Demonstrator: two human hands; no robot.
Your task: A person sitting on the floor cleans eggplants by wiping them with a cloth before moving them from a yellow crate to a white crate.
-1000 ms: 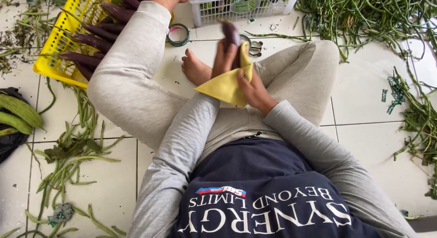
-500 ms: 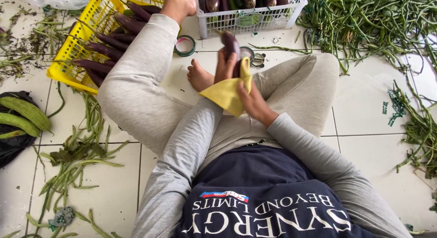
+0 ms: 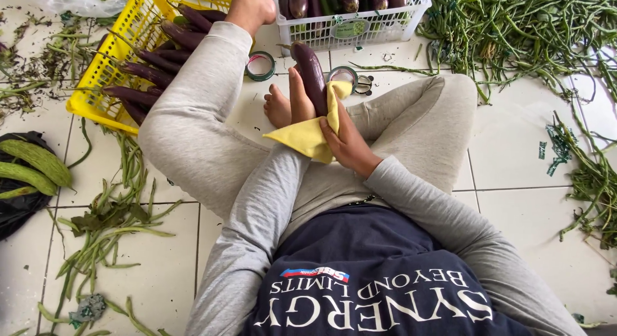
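Centre frame: left hand [image 3: 299, 95] grips the purple eggplant [image 3: 312, 75] upright while right hand [image 3: 347, 140] wraps a yellow cloth [image 3: 305, 135] around it, apparently wiping its skin.

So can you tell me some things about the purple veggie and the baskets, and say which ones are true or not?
1. The right hand holds a yellow cloth against a purple eggplant. True.
2. The yellow basket holds tomatoes. False: it holds long purple eggplants.
3. Green beans lie piled on the floor. True.
4. The white basket is empty. False: eggplants are inside.
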